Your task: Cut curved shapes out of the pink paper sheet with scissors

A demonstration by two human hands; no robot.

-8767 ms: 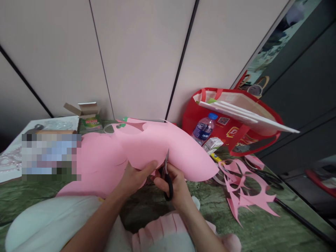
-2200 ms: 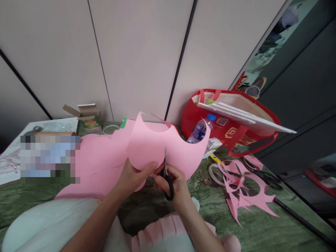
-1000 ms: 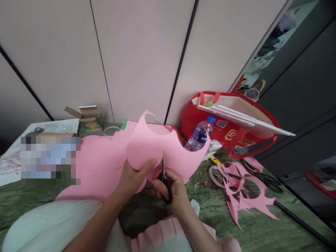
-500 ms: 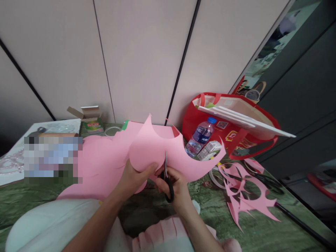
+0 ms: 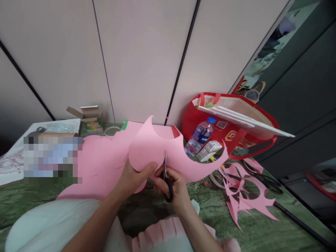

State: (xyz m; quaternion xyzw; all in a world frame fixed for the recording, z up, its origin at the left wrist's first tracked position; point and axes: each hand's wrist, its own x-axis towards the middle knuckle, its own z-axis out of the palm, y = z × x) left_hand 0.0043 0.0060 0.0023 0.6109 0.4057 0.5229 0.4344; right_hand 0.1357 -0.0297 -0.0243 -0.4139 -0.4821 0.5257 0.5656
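A sheet of pink paper (image 5: 152, 143) with curved cut edges is held up in front of me. My left hand (image 5: 139, 175) pinches its lower part, thumb on top of a rounded lobe. Scissors (image 5: 168, 187) with black handles are in my right hand (image 5: 175, 185), fingers through and around the loops. Their blade points away from me and lies across the paper, just right of my left thumb. From that spot the sheet sweeps right in a thin curved horn. More pink paper pieces (image 5: 102, 157) with scalloped edges lie on the floor to the left and behind.
Pink paper offcuts (image 5: 244, 192) lie at the right, near a dark rod (image 5: 299, 220). A water bottle (image 5: 201, 136) and a small carton (image 5: 209, 151) stand before a red bag (image 5: 193, 113) holding white boards. An opened box (image 5: 91, 120) sits back left against the panelled wall.
The pink sheet has shifted slightly; its top tip now curls over and its right horn reaches a little further right. Both hands and the scissors stay nearly in place.
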